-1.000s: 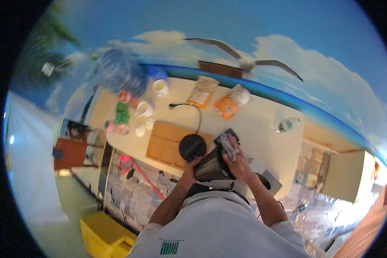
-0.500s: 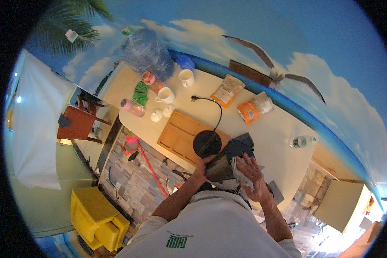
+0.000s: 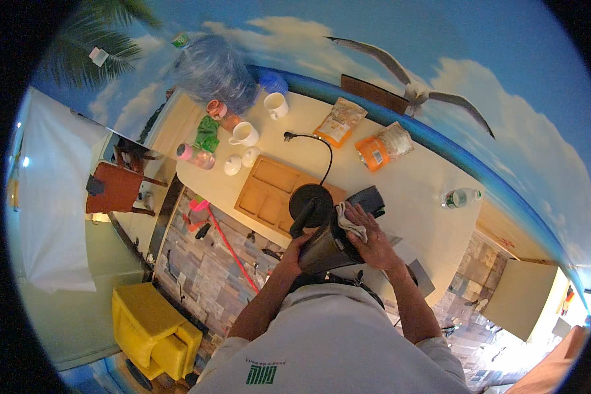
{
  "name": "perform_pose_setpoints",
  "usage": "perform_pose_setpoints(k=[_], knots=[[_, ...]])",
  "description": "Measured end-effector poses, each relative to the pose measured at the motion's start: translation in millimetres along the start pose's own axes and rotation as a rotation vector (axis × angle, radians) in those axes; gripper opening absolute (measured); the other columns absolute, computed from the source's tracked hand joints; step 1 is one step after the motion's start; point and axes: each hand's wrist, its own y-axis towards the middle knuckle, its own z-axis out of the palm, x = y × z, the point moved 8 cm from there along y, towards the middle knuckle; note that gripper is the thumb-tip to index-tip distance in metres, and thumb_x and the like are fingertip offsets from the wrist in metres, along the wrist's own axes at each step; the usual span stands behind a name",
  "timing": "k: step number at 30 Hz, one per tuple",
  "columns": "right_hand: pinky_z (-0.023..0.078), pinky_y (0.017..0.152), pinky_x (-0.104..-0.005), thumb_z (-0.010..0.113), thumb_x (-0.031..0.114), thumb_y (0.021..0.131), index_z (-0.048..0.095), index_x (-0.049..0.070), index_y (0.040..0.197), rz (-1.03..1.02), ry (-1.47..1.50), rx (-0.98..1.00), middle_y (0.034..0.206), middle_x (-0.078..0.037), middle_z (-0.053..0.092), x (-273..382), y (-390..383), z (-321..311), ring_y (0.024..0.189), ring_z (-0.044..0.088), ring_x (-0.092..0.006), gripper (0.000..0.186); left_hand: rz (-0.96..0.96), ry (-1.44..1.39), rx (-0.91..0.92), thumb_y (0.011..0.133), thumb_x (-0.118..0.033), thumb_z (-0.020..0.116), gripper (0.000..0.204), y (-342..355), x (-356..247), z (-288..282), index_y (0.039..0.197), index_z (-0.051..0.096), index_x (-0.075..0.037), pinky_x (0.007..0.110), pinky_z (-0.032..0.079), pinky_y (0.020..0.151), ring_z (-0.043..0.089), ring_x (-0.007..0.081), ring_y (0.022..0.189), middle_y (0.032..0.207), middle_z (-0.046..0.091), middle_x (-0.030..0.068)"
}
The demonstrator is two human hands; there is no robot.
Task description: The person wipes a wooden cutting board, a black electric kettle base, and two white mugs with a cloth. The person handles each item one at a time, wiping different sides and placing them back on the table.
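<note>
One dark electric kettle (image 3: 325, 249) is tilted at the bench's (image 3: 427, 210) near edge: the left grip (image 3: 297, 255) clasps its side, the right grip (image 3: 373, 243) holds a pale cloth (image 3: 352, 225) against its rim. Presumably stiff, light and slippery, it is best held around the body.

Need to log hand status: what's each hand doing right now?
Left hand: closed, holding the dark kettle by its side.
Right hand: holding a pale cloth against the kettle's rim.
</note>
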Motion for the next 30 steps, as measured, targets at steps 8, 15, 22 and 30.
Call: perform_pose_setpoints(k=[8,15,22,30], knots=[[0.049,0.084,-0.0391,0.053,0.048,0.105,0.059,0.001,0.124,0.646,0.585,-0.049,0.102,-0.016,0.063,-96,-34,62,0.093,0.058,-0.0254,0.052,0.379,0.304,-0.346,0.089,-0.028,0.076,0.039,-41,-83,-2,0.114,0.066,0.000,0.040,0.060,0.078,0.072,0.0273,0.087,0.103,0.072,0.0145],[0.049,0.080,-0.0423,0.057,0.047,0.102,0.062,-0.001,0.117,0.651,0.577,-0.144,0.096,-0.018,0.064,-118,17,162,0.090,0.060,-0.0302,0.051,0.649,1.312,-0.602,0.082,-0.047,0.075,0.057,-69,-172,95,0.109,0.070,0.003,0.044,0.055,0.080,0.072,0.0351,0.091,0.095,0.073,0.0210],[0.051,0.078,-0.0502,0.060,0.045,0.098,0.064,-0.002,0.115,0.498,0.356,0.118,0.094,-0.023,0.066,-141,-2,247,0.090,0.064,-0.0386,0.050,0.665,1.820,-0.706,0.083,-0.055,0.070,0.062,-30,-199,105,0.108,0.070,0.002,0.053,0.053,0.088,0.069,0.0464,0.100,0.099,0.072,0.0293],[0.049,0.080,-0.0454,0.063,0.056,0.094,0.056,-0.012,0.119,0.903,0.607,0.142,0.098,-0.017,0.063,-171,-40,242,0.099,0.060,-0.0202,0.072,0.528,1.981,-0.698,0.084,-0.054,0.069,0.059,13,-178,126,0.112,0.071,-0.002,0.051,0.056,0.087,0.072,0.0408,0.097,0.098,0.073,0.0243]])
